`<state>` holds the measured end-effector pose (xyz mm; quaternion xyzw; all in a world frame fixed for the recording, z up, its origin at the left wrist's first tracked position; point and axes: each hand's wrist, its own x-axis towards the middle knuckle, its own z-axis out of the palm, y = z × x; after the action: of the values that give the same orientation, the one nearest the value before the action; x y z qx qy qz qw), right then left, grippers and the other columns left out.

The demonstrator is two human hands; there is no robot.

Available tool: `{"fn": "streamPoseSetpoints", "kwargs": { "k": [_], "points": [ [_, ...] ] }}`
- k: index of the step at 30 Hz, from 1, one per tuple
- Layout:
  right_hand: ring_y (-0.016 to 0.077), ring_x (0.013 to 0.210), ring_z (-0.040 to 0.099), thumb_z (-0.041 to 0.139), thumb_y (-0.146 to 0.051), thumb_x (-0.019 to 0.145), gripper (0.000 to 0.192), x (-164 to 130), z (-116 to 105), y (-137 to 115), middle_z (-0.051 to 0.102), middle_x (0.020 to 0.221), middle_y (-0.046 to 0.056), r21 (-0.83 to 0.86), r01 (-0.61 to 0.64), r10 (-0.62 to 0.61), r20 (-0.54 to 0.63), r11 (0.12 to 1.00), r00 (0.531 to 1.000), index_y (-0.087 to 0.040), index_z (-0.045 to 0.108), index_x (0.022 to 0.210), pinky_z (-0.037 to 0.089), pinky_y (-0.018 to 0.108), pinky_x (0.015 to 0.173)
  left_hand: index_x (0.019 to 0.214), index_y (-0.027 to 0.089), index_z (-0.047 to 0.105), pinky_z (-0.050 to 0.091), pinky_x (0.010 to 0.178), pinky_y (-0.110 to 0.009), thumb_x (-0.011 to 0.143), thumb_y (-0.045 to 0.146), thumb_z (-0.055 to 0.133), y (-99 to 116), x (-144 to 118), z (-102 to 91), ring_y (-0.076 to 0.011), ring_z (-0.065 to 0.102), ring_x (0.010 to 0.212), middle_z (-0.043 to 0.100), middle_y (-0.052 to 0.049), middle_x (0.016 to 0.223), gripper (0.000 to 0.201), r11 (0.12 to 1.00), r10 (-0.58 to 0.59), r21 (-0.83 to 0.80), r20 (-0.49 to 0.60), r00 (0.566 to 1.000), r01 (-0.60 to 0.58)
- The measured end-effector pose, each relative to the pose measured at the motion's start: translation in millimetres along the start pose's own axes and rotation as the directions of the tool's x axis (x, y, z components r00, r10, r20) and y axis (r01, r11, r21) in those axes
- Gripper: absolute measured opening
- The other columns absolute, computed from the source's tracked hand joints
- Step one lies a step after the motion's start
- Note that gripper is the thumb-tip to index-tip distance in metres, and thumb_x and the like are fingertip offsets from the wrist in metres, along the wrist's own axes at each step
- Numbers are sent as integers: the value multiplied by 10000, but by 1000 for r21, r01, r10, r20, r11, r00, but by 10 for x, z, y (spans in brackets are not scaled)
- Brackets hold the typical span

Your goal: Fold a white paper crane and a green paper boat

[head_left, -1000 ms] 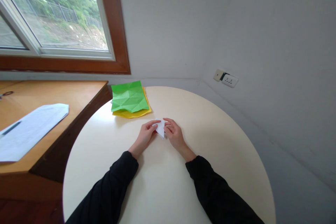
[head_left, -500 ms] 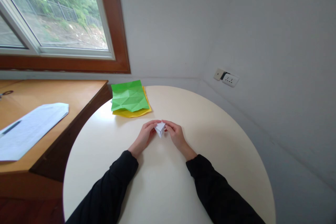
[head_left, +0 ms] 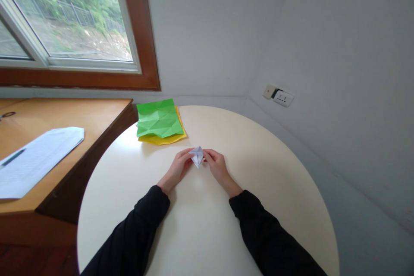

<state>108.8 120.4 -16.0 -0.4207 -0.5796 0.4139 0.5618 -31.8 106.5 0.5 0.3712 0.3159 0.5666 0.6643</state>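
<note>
2 hands | left hand, right hand | fingers pinch white folded paper between them

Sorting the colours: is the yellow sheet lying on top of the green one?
No, the green sheet lies on top of the yellow sheet.

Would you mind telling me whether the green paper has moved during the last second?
No. The green paper lies on the yellow sheet at the table's far edge, as before.

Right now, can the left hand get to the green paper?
Probably yes: bare table lies between the left hand and the green paper, but that hand is holding the white folded paper.
</note>
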Motion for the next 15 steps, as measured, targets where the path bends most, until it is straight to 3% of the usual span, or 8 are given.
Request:
{"fn": "streamPoseSetpoints", "kwargs": {
  "k": [9, 15],
  "points": [
    [137, 579, 530, 576, -361, 723, 209, -4, 3, -12, 600, 598, -2, -3, -9, 9, -14, 1000, 1000, -169, 637, 669, 436, 259, 568, 750, 72, 707, 417, 671, -256, 634, 275, 735, -35, 11, -20, -138, 561, 637, 670, -63, 678, 235, 998, -15, 64, -11, 1000, 16],
    [145, 593, 553, 589, -360, 711, 202, -10, 9, -34, 626, 628, 8, 9, -21, 21, -20, 1000, 1000, -165, 639, 686, 453, 271, 593, 703, 81, 700, 418, 657, -268, 586, 373, 783, -39, 5, -14, -143, 555, 623, 653, -54, 644, 326, 996, -16, 87, -19, 1000, 18]
  ]
}}
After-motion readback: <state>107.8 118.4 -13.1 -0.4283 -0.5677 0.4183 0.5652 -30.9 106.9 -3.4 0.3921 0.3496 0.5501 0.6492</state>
